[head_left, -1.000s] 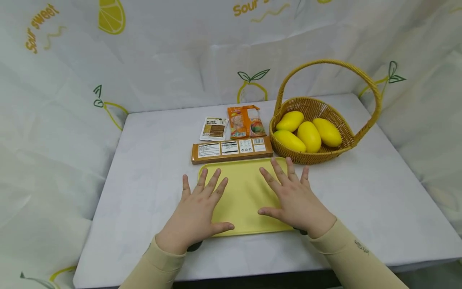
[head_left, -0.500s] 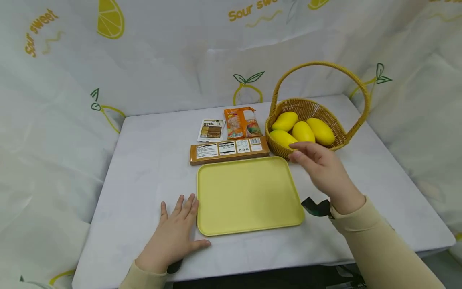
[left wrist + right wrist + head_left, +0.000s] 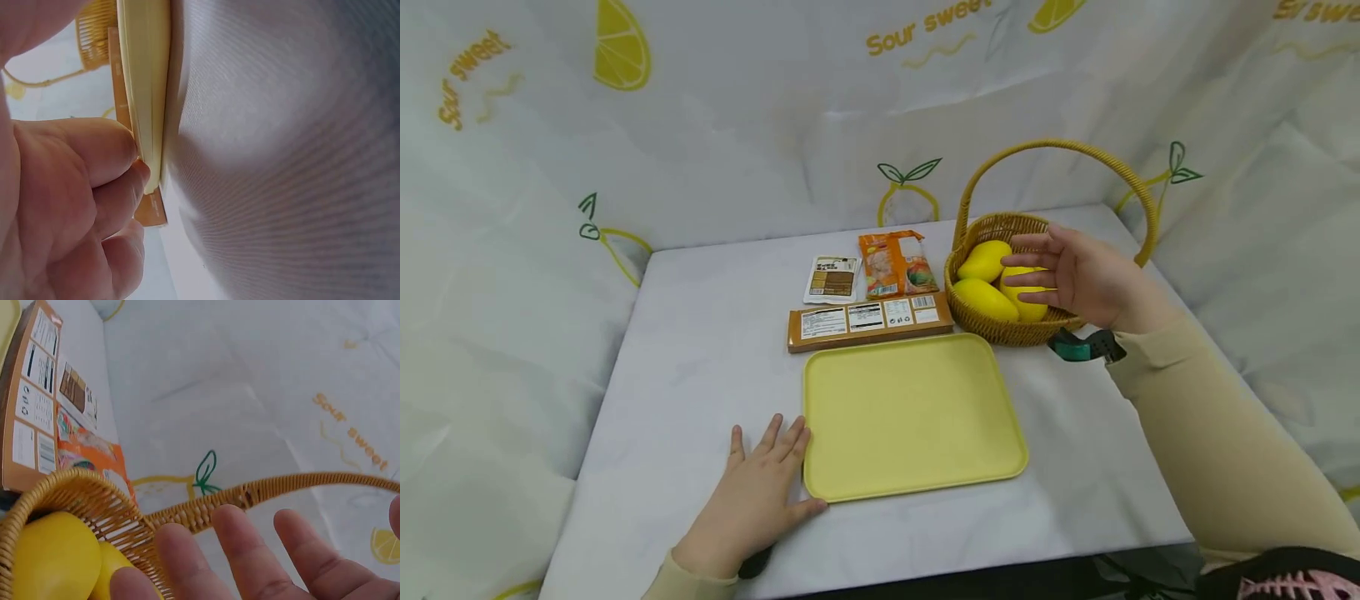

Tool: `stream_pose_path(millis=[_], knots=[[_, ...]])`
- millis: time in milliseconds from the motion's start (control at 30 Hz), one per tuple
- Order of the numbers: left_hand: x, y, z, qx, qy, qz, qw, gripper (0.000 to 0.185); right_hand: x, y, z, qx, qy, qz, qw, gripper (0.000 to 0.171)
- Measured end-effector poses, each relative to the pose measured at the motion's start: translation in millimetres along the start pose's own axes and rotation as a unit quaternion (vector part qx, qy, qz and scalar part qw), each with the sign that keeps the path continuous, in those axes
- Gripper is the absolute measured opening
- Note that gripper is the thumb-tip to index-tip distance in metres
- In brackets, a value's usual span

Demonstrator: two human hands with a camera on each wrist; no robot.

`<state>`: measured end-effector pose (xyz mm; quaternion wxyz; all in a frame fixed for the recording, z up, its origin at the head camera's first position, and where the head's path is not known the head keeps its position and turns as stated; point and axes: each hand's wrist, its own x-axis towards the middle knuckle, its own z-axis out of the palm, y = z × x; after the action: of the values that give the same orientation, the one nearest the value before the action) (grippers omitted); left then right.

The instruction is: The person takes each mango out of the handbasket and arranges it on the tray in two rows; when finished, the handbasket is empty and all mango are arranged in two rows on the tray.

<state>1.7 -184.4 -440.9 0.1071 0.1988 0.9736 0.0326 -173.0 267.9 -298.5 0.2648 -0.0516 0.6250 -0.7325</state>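
While the left hand [image 3: 756, 492] rests at the left edge of the yellow tray [image 3: 913, 421], the right hand [image 3: 1093, 279] is positioned over the right part of the wicker basket [image 3: 1015, 333].

Left grip: wide, fingers spread, fingertips touching the tray rim, nothing held. Right grip: wide, fingers apart and pointing left above the yellow fruits [image 3: 985, 300], nothing held. Contact between the right fingers and a fruit cannot be confirmed.

Progress, as judged: early stage. Both hands are in position. Taking hold of an item is not yet done; the visible fruits lie in the basket at far right, and none lies on the tray, near centre on the worktop [image 3: 700, 350].

Surroundings: a long brown box [image 3: 871, 323] lies just beyond the far edge of the tray. Beyond it lie a white packet [image 3: 832, 279] and, to its right, an orange packet [image 3: 898, 265].

Obstruction: the handle [image 3: 1052, 143] arches above the basket and may limit lifting clearance. The right hand hides part of the basket.
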Motion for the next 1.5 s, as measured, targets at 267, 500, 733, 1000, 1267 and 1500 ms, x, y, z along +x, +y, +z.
stream_pose_path(millis=[267,500,733,1000,1267,1500], knots=[[-3.8,-3.0,0.4,0.008,-0.001,0.000,1.0000,0.101,46,0,-34,-0.042,0.018,0.155,0.987,0.080],[-0.9,-1.4,0.9,0.011,-0.003,-0.001,0.9999,0.101,70,8,-48,-0.093,0.009,0.203,0.975,0.092],[1.1,-0.6,0.2,0.016,0.000,0.000,0.9999,0.100,85,10,-42,-0.160,-0.001,0.228,0.961,0.090],[1.6,-1.7,2.8,0.014,-0.009,-0.004,0.9999,0.101,102,21,-32,-0.302,-0.007,0.238,0.923,0.091],[3.0,-2.2,3.8,0.002,-0.017,-0.010,0.9998,0.102,112,41,-26,-0.177,0.009,0.272,0.946,0.072],[4.3,-3.5,4.6,-0.006,-0.018,-0.012,0.9998,0.101,121,45,-26,-0.206,-0.049,0.250,0.945,0.068]])
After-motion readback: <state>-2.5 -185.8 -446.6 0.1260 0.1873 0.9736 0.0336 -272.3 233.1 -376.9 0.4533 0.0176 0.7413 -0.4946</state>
